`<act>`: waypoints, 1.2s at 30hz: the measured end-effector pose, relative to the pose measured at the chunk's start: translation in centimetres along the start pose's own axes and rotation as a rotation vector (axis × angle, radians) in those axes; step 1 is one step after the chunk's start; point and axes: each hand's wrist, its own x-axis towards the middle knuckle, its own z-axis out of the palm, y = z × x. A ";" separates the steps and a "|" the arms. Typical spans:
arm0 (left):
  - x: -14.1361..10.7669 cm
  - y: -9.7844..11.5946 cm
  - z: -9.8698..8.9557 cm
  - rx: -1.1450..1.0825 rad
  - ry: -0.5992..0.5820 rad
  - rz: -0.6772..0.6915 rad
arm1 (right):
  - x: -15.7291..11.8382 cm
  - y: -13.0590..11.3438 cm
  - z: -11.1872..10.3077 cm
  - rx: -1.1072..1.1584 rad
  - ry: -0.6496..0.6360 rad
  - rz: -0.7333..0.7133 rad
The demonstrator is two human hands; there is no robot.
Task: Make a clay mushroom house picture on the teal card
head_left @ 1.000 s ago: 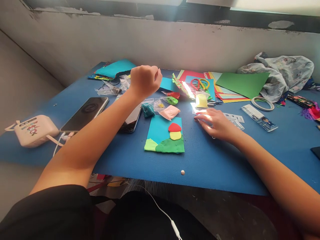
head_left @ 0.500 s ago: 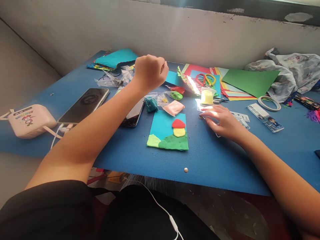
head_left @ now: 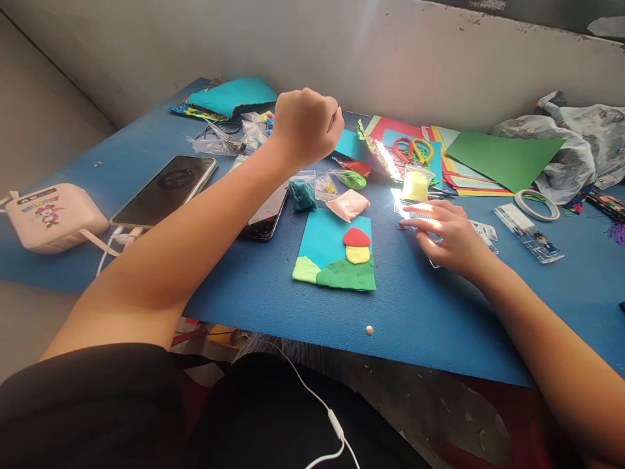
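Observation:
My left hand [head_left: 308, 127] is raised over the back half of the table, curled into a fist; what it may hold is hidden. Below and right of it lies a blue card [head_left: 317, 236] with flattened clay shapes on it: a red cap [head_left: 357, 237] above a yellow stem, a dark green mound [head_left: 347, 275] and a light green patch [head_left: 306, 270]. My right hand [head_left: 446, 231] rests on the table right of the card, fingers stretched out over clear, glinting flat pieces. Just behind its fingers stands a pack of yellow clay [head_left: 416, 186].
Bags of teal clay [head_left: 303, 194] and pale pink clay [head_left: 348, 204] lie behind the card. Two phones [head_left: 163, 190] and a pink power bank [head_left: 56, 217] are at left. Scissors [head_left: 413, 151], coloured paper [head_left: 505, 159], a tape roll [head_left: 537, 204] and crumpled cloth [head_left: 571, 143] lie at back right.
The view has shifted slightly, so the table's things appear further right. My left fist has risen a little. My right hand keeps its place, and the clay shapes look the same.

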 end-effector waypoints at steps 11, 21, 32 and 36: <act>0.6 0.0 0.6 0.086 0.034 0.004 | -0.3 0.0 0.7 -0.014 0.089 -0.042; 0.9 0.0 1.0 0.088 0.058 0.000 | 0.7 -0.8 1.5 -0.010 0.081 0.248; 1.0 0.1 0.9 0.075 0.120 0.057 | 0.9 -0.7 0.8 0.006 0.103 0.273; 1.0 0.3 0.7 0.097 0.088 0.050 | 1.0 -0.8 1.0 0.005 0.068 0.257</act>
